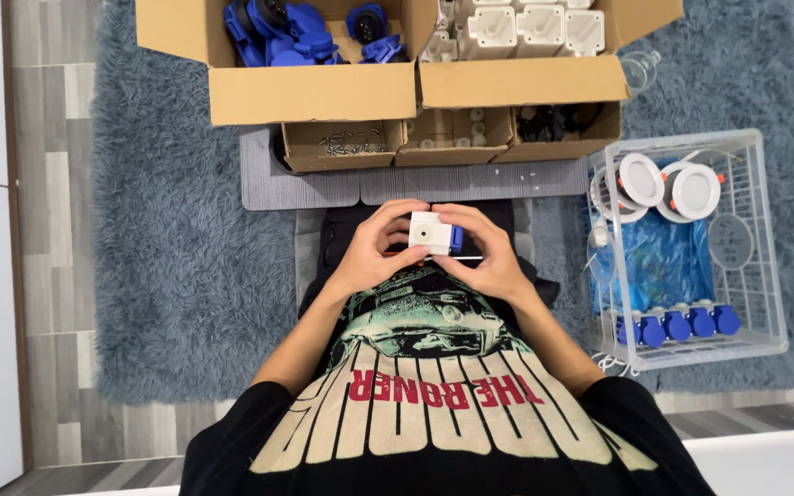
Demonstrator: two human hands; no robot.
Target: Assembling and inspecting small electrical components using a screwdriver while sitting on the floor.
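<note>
While the blue-part box (310, 41) and white-part box (526, 37) sit open ahead within reach, the left hand (369, 253) and right hand (489, 257) pinch a white-and-blue block (434, 233) over the lap, with the wire crate (691, 248) alongside.

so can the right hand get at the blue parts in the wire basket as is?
Probably not right away: the right hand and left hand both grip the white and blue part. The blue parts lie uncovered in the open-topped wire basket beside it.
</note>
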